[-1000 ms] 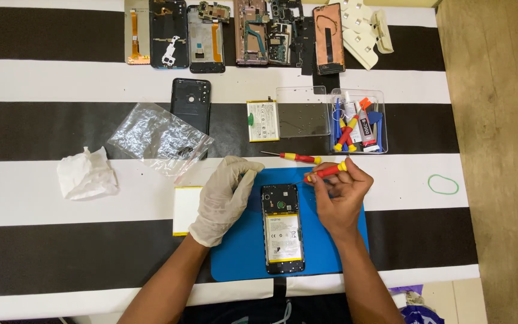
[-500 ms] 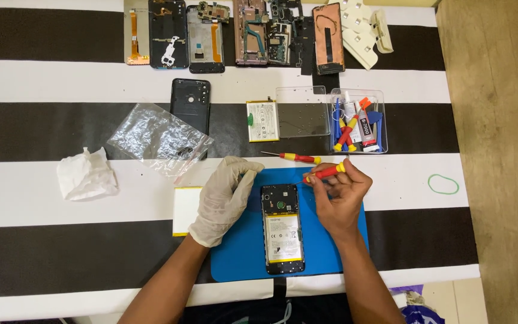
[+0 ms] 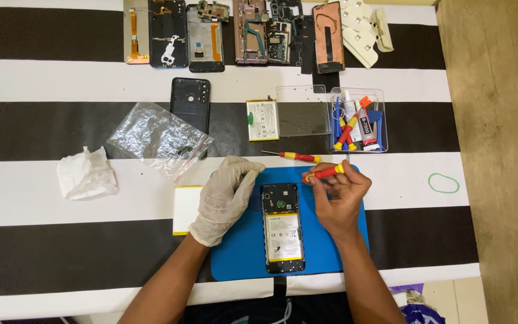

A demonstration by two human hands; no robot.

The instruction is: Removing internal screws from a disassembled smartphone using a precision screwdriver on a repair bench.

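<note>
- We see the opened phone (image 3: pixel 283 227) lying on the blue mat (image 3: pixel 235 258), mid-tabletop.
- Our bare right hand (image 3: pixel 340 198) pinches a red screwdriver (image 3: pixel 324 173); our gloved left hand (image 3: pixel 226 198) rests loosely open beside the phone.
- Beyond lie a spare screwdriver (image 3: pixel 295 156), a white-labelled battery (image 3: pixel 262 120) and a clear tool box (image 3: pixel 358 120).

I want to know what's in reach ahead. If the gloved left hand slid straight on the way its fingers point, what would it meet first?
The left hand points up and right; likely the loose screwdriver lying beyond the blue mat, though that is a rough reading.
</note>
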